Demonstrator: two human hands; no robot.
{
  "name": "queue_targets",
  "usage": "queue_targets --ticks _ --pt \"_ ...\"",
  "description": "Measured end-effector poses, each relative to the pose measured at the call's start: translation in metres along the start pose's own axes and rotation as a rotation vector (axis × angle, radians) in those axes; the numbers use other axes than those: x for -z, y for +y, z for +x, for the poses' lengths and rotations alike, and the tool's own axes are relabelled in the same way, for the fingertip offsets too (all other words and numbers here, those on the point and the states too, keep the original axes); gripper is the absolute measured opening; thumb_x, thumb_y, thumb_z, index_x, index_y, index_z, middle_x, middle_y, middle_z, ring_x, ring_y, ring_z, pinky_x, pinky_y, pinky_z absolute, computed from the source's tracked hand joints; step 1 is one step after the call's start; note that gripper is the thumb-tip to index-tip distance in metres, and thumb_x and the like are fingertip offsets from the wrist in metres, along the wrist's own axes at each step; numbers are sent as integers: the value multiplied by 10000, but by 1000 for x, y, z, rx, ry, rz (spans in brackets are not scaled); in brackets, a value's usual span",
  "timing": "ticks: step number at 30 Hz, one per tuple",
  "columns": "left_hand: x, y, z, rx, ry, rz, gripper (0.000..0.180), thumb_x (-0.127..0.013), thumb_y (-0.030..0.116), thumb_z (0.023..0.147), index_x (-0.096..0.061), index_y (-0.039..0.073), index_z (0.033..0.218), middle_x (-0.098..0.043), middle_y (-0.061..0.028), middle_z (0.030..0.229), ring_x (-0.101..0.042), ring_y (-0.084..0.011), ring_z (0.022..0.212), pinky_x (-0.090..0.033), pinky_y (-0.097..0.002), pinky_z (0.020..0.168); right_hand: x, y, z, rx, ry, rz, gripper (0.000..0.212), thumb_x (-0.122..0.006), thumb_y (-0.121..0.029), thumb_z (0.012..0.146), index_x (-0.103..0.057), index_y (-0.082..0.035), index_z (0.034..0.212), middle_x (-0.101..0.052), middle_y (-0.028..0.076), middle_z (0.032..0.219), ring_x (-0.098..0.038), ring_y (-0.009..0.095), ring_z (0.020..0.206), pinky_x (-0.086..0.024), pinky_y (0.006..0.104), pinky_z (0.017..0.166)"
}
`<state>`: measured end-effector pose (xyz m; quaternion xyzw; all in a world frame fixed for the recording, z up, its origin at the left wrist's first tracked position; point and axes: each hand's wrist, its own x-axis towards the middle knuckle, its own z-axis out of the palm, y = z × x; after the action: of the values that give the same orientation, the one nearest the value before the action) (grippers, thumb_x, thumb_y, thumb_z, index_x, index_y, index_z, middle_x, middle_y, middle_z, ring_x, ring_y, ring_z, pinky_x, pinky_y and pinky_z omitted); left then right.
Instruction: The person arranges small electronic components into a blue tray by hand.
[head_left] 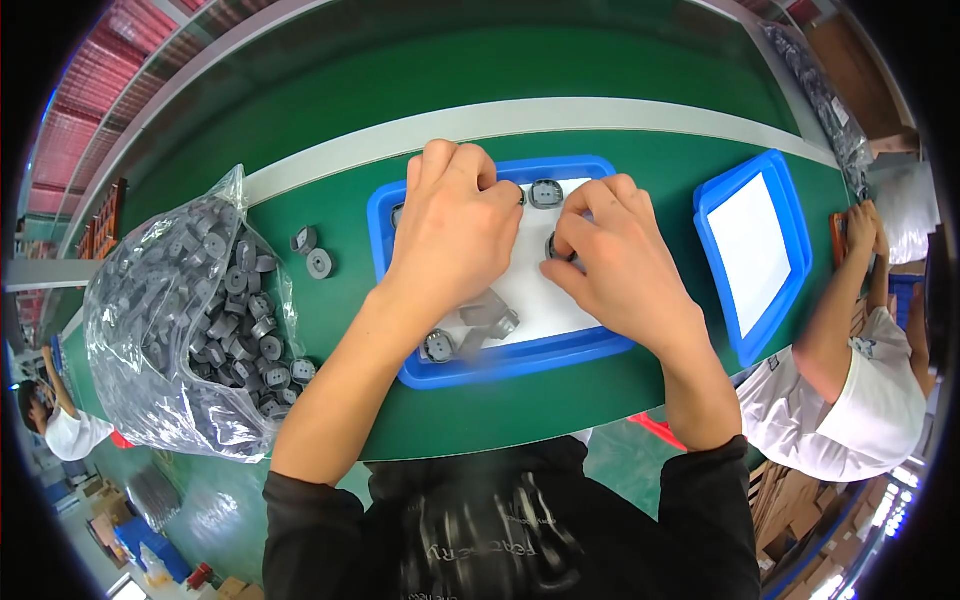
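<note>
Pinches a round grey part [551, 246] in the right hand [618, 258], the nearer, toward its nine o'clock, over the white liner [540, 302] of a blue tray [520, 361]; no clear long axis. From the left hand [458, 228], between three and four; hidden grip there, cannot tell. Hands apart. Around, green tabletop [332, 330]; at nine, a clear bag [130, 300] of parts; at three, a second tray [796, 240]; toward four, a co-worker [865, 405].

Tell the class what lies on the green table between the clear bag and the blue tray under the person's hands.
In the head view, two loose grey parts lie on the table between bag and tray.
</note>
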<state>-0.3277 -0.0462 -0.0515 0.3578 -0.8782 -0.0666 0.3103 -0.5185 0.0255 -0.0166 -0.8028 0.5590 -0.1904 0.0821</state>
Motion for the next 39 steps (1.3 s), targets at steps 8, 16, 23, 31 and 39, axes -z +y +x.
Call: queue_targets --ticks 8,16,23,31,39 --pt "-3 0 -1 5 23 -24 135 -799 73 754 -786 65 888 -602 -67 947 -535 -286 998 -444 -416 888 3 9 -2 -14 -43 -88 159 -787 -51 739 -685 -62 860 -605 61 991 -522 293 1051 -395 402 921" --pt "-4 -1 -1 7 25 -45 123 -788 68 761 -784 63 884 -607 -73 953 -533 -294 1007 -439 -419 898 -6 23 5 -232 208 -182 131 -799 -63 784 -758 -72 908 -601 73 991 -510 303 1040 -388 422 923" --pt "-6 -2 -3 3 32 -42 127 -786 68 765 -784 65 892 -611 -71 957 -535 -287 1011 -436 -416 899 -14 27 9 -150 229 -80 138 -805 -50 781 -760 -57 911 -606 75 1015 -507 309 1076 -388 419 965" --pt "54 2 -4 96 -88 -270 236 -818 112 752 -764 70 978 -630 -68 1002 -546 -306 1063 -495 -419 894 -3 12 10 7 291 3 241 -822 -72 760 -739 -45 984 -626 87 1029 -548 320 1056 -466 404 926" --pt "95 18 -64 119 -526 -48 293 -817 119 739 -742 62 1016 -622 -78 1033 -520 -313 1081 -440 -436 956 -22 -25 6 183 -201 450 291 -774 -157 845 -700 -24 1093 -639 120 961 -642 290 855 -534 384 749"
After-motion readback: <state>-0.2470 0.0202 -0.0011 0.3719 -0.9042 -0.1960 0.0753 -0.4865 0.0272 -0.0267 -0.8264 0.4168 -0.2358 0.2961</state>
